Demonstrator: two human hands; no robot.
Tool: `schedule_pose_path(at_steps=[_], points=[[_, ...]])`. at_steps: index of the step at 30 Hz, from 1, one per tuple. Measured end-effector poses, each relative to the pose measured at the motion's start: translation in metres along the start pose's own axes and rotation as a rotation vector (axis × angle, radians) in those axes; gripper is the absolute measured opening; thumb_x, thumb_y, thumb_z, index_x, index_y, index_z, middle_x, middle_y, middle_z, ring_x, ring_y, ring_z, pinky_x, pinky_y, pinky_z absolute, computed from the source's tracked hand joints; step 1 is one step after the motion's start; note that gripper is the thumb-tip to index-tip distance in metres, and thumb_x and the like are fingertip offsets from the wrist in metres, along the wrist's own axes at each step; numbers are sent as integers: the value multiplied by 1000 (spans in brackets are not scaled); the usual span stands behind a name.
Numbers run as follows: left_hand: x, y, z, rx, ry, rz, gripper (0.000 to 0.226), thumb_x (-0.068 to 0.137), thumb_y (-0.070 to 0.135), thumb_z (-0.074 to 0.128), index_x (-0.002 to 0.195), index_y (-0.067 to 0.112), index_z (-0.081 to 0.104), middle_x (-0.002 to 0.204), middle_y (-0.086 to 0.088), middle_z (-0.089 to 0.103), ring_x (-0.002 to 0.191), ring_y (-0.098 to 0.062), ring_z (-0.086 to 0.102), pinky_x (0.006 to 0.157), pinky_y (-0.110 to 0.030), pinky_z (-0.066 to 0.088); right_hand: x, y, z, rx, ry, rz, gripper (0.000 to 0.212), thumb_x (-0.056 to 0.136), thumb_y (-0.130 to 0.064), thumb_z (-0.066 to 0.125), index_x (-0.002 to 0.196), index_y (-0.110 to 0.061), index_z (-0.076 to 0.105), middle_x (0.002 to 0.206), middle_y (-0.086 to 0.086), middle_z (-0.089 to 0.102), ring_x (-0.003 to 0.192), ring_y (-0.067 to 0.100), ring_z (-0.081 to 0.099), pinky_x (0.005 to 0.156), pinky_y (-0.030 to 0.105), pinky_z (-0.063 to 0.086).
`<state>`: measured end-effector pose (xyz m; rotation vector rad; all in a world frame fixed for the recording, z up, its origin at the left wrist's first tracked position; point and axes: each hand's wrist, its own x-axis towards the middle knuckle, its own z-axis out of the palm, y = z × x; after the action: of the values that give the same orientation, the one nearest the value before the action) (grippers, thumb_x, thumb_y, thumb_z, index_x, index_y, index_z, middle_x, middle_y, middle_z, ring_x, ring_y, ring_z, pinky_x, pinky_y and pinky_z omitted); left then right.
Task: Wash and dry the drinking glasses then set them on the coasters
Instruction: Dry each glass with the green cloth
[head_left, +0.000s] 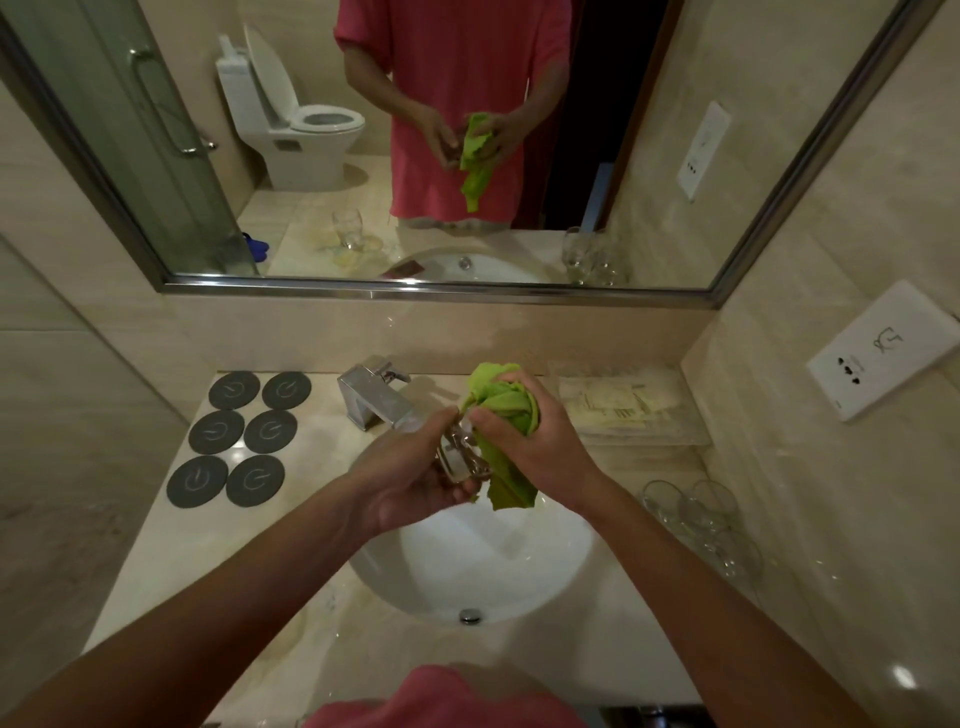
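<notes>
One wide wall mirror (519, 78) in a metal frame is hung above the back of the beige marble worktop (291, 587); a person in a pink shirt, a white toilet and a glass shower door are reflected in it. One round white sink basin (498, 566) is set into the worktop, with a chrome overflow fitting (470, 616) on its near wall. One clear tray of white sachets (623, 405) is placed at the back right of the worktop, beside the side wall. One white wall socket plate (888, 348) is fixed to the right wall. One square chrome tap (374, 397) is mounted behind the basin. Six round dark grey coasters (239, 436) are laid in two columns of three at the back left of the worktop, nothing resting on them. A cluster of clear drinking glasses (701, 525) is kept on the right of the worktop, near the wall; the exact count cannot be told. One crumpled green cloth (501, 410) is gripped in the right hand (530, 441), its fingers curled round the bundle, with one end hanging over the basin. One clear drinking glass in hand (460, 457) is held above the basin by the left hand (415, 478), whose fingers are curled round it; it is tilted, and the cloth is pressed against it.
</notes>
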<state>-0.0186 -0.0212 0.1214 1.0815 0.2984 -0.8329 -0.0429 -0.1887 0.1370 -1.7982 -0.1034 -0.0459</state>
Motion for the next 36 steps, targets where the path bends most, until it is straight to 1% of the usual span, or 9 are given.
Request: schedule_pose_path(at_steps=[3, 8, 13, 17, 19, 25, 28, 32, 36], points=[[-7, -1, -9, -67, -123, -94, 56, 88, 40, 70, 131, 7, 55, 113, -26, 59, 74, -32, 69, 61, -34, 60, -5, -3, -1, 117, 43, 33, 22, 89, -39, 70, 104, -24, 62, 89, -5, 65, 79, 8, 64, 72, 25, 56], [-18, -1, -18, 110, -253, 106, 66, 68, 11, 90, 120, 0, 51, 125, -37, 56, 109, -51, 63, 85, -55, 56, -7, -9, -4, 265, 115, 122, 16, 94, -41, 60, 102, -27, 63, 91, -5, 68, 81, 1, 67, 76, 21, 57], [-22, 2, -15, 590, -162, 317, 70, 70, -1, 86, 130, 13, 53, 114, -19, 70, 104, -36, 70, 88, -56, 57, -3, -11, -4, 91, 156, 94, 26, 90, -38, 72, 105, -18, 64, 89, -7, 66, 79, 4, 64, 75, 21, 54], [-25, -4, -19, 773, -16, 441, 64, 57, 24, 87, 116, 20, 62, 104, 1, 73, 95, -23, 73, 88, -51, 59, 1, -14, -17, -43, 218, 174, 50, 80, -39, 82, 120, -23, 56, 108, -10, 64, 96, 2, 63, 79, 18, 53], [-24, -7, -21, 863, 100, 545, 70, 52, 36, 86, 116, 27, 59, 101, 4, 73, 92, -15, 72, 86, -38, 59, 5, -22, -30, -21, 217, 235, 41, 78, -38, 84, 109, -21, 65, 102, -6, 70, 93, 8, 68, 75, 19, 54], [-9, -8, -24, 1022, 356, 865, 72, 66, 9, 89, 126, 14, 51, 101, 6, 63, 90, -10, 64, 76, -9, 49, 14, -63, -53, -114, -274, 239, 30, 75, -27, 78, 101, -13, 71, 89, 1, 71, 82, 12, 68, 76, 29, 56], [-9, -3, -18, 1098, 315, 918, 75, 66, 15, 91, 129, 13, 49, 105, 7, 64, 90, -8, 62, 75, -10, 47, 16, -76, -47, -191, -358, 234, 28, 74, -28, 62, 99, -21, 73, 90, -2, 71, 82, 8, 66, 74, 23, 54], [-17, 3, -6, 1077, 326, 903, 77, 68, 31, 89, 132, 21, 48, 116, 7, 65, 101, -9, 64, 82, -21, 51, 22, -80, -43, -310, -313, 147, 22, 90, -19, 68, 110, -25, 72, 99, -5, 75, 93, 8, 72, 83, 28, 60], [-25, 4, 4, 1069, 407, 936, 74, 71, 21, 86, 132, 28, 45, 124, 5, 61, 107, -16, 62, 88, -39, 53, 27, -98, -43, -546, -215, 37, 10, 84, -23, 76, 94, -19, 74, 75, -9, 71, 67, 0, 65, 62, 17, 52]])
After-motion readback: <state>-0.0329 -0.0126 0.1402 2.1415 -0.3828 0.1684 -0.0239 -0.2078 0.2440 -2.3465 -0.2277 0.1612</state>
